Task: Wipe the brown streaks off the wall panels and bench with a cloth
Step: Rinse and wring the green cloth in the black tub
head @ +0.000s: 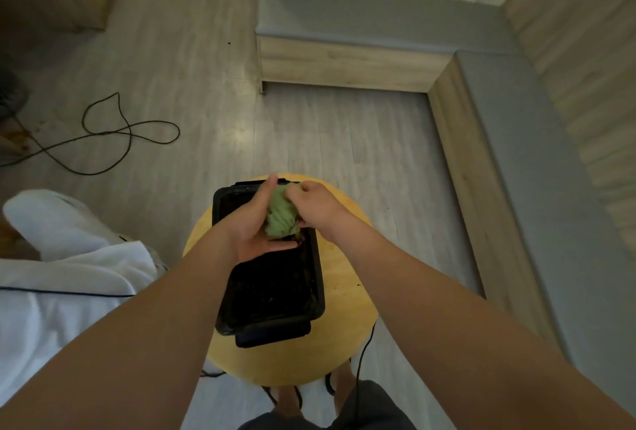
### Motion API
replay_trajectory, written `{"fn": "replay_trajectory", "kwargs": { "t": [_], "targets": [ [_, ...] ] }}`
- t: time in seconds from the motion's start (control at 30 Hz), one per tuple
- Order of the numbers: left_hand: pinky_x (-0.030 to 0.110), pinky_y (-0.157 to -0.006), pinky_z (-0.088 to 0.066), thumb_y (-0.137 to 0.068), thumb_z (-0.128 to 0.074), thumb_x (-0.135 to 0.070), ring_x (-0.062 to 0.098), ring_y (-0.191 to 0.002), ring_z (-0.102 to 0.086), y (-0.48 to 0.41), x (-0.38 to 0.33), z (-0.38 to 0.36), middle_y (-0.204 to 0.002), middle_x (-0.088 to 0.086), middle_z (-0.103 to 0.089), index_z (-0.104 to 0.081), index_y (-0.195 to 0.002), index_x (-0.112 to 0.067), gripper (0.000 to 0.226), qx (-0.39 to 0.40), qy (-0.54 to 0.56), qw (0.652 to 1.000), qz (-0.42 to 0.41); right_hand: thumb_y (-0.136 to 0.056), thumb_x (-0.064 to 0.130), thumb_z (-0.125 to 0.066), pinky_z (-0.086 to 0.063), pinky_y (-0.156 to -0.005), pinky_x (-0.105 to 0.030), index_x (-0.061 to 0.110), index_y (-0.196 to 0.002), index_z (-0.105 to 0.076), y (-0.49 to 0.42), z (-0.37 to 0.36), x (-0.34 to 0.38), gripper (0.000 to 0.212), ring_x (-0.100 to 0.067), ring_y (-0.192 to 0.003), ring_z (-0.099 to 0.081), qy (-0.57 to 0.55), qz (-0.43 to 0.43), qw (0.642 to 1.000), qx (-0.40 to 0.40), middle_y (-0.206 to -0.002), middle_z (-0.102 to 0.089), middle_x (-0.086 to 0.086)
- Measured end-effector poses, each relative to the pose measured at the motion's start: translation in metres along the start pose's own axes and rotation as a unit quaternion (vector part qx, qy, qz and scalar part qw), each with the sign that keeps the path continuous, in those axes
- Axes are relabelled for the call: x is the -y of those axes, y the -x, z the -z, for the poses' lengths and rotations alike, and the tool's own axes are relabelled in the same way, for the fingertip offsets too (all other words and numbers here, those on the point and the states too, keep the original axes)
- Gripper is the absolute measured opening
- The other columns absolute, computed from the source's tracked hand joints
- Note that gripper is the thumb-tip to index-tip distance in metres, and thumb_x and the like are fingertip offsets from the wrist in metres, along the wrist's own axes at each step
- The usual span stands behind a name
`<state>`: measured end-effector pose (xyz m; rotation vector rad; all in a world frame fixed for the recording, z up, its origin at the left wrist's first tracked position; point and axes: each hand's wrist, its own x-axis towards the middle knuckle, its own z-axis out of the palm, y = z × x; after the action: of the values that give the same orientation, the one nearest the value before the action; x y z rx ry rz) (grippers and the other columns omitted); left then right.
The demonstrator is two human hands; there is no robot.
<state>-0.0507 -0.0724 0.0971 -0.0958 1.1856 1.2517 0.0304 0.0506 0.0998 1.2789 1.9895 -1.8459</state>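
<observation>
A bunched green cloth (281, 215) is held between both hands above a black rectangular tray (275, 295). My left hand (256, 223) cups it from the left and below, thumb up. My right hand (315, 204) grips its upper right side with curled fingers. The tray sits on a round yellow stool (347, 295). An L-shaped bench (378, 17) with grey cushions and a wooden front runs along the pale wood wall panels (568, 51) at the back and right. No brown streaks are plain to see in this dim light.
A black cable (127, 133) loops on the grey plank floor at left. A bed with white bedding (62, 257) fills the lower left. Another thin cable runs down beside the stool near my feet (289, 402). Open floor lies between stool and bench.
</observation>
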Motion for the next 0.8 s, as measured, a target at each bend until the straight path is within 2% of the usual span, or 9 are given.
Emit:
{"fn": "replay_trajectory", "kwargs": {
  "t": [0.07,0.13,0.27,0.37,0.47,0.57,0.63,0.7,0.8],
  "targets": [
    [0.049,-0.103,-0.054,-0.092,-0.061,-0.062,0.029,-0.122,-0.067,0.003,-0.002,0.007,-0.129,0.015,-0.07,-0.065,-0.134,-0.015,0.064,0.055,-0.025,0.998,-0.008,-0.101,0.035,-0.058,-0.062,-0.075,-0.036,0.016,-0.118,-0.057,-0.002,0.008,0.001,0.025,-0.025,-0.101,-0.068,-0.051,-0.009,0.999,0.017,-0.117,-0.064,-0.01],
    [0.037,-0.098,-0.057,-0.093,-0.072,-0.035,0.023,-0.116,-0.068,0.003,-0.007,0.011,-0.126,0.014,-0.07,-0.064,-0.133,-0.009,0.048,0.089,-0.039,0.995,-0.003,-0.101,0.033,-0.06,-0.06,-0.072,-0.032,0.022,-0.121,-0.053,-0.002,0.016,0.003,0.023,-0.023,-0.104,-0.066,-0.043,-0.011,0.998,0.048,-0.121,-0.062,-0.008],
    [0.026,-0.072,-0.051,-0.085,-0.081,-0.005,0.015,-0.081,-0.06,-0.008,-0.014,0.015,-0.093,0.007,-0.063,-0.068,-0.116,-0.007,0.034,0.053,-0.209,0.975,0.046,-0.103,0.037,-0.053,-0.059,-0.091,-0.045,0.027,-0.123,-0.057,-0.005,0.021,0.006,0.022,-0.025,-0.107,-0.065,0.172,0.05,0.981,0.076,-0.119,-0.064,-0.001],
    [0.025,-0.06,-0.046,-0.081,-0.081,-0.001,0.015,-0.072,-0.054,-0.015,-0.016,0.02,-0.094,0.01,-0.058,-0.067,-0.117,-0.003,0.039,0.017,-0.269,0.959,0.087,-0.099,0.018,-0.056,-0.058,-0.093,-0.041,0.024,-0.15,-0.043,0.0,0.023,0.011,0.053,-0.023,-0.11,-0.063,0.187,0.06,0.969,0.146,-0.132,-0.057,-0.002],
    [0.024,-0.058,-0.043,-0.083,-0.074,0.004,0.012,-0.066,-0.053,-0.016,-0.02,0.018,-0.083,0.005,-0.06,-0.069,-0.099,-0.008,0.021,0.034,-0.305,0.947,0.095,-0.091,0.019,-0.069,-0.044,-0.069,-0.019,0.028,-0.165,-0.007,0.007,0.021,0.01,0.097,-0.015,-0.107,-0.055,0.358,0.119,0.901,0.216,-0.139,-0.043,-0.002],
    [0.025,-0.063,-0.045,-0.081,-0.074,0.004,0.016,-0.075,-0.053,-0.016,-0.023,0.012,-0.087,0.006,-0.062,-0.071,-0.102,-0.009,0.025,0.048,-0.406,0.908,0.094,-0.084,0.028,-0.078,-0.039,-0.074,-0.02,0.025,-0.165,0.006,0.007,0.013,0.003,0.116,-0.014,-0.109,-0.044,0.518,0.2,0.81,0.19,-0.141,-0.033,-0.007],
    [0.025,-0.066,-0.047,-0.081,-0.076,0.001,0.018,-0.079,-0.053,-0.017,-0.023,0.013,-0.093,0.009,-0.061,-0.07,-0.101,-0.01,0.023,0.048,-0.454,0.885,0.097,-0.083,0.033,-0.08,-0.041,-0.077,-0.026,0.015,-0.163,-0.01,0.002,0.009,-0.002,0.108,-0.018,-0.106,-0.052,0.551,0.244,0.782,0.156,-0.134,-0.041,-0.009],
    [0.026,-0.067,-0.05,-0.082,-0.077,-0.006,0.018,-0.078,-0.056,-0.018,-0.023,0.013,-0.091,0.009,-0.062,-0.068,-0.098,-0.01,0.019,0.035,-0.509,0.856,0.079,-0.087,0.035,-0.075,-0.044,-0.071,-0.03,0.008,-0.145,-0.039,-0.004,0.006,-0.001,0.074,-0.024,-0.101,-0.062,0.58,0.269,0.76,0.119,-0.121,-0.052,-0.01],
    [0.033,-0.072,-0.055,-0.084,-0.072,-0.018,0.019,-0.077,-0.061,-0.026,-0.018,0.014,-0.088,0.006,-0.065,-0.063,-0.102,-0.007,0.023,-0.022,-0.699,0.715,-0.011,-0.096,0.03,-0.059,-0.042,-0.06,-0.033,0.016,-0.1,-0.053,-0.007,-0.001,-0.001,0.016,-0.025,-0.085,-0.066,0.627,0.272,0.728,0.052,-0.085,-0.055,0.001]
  ]
}}
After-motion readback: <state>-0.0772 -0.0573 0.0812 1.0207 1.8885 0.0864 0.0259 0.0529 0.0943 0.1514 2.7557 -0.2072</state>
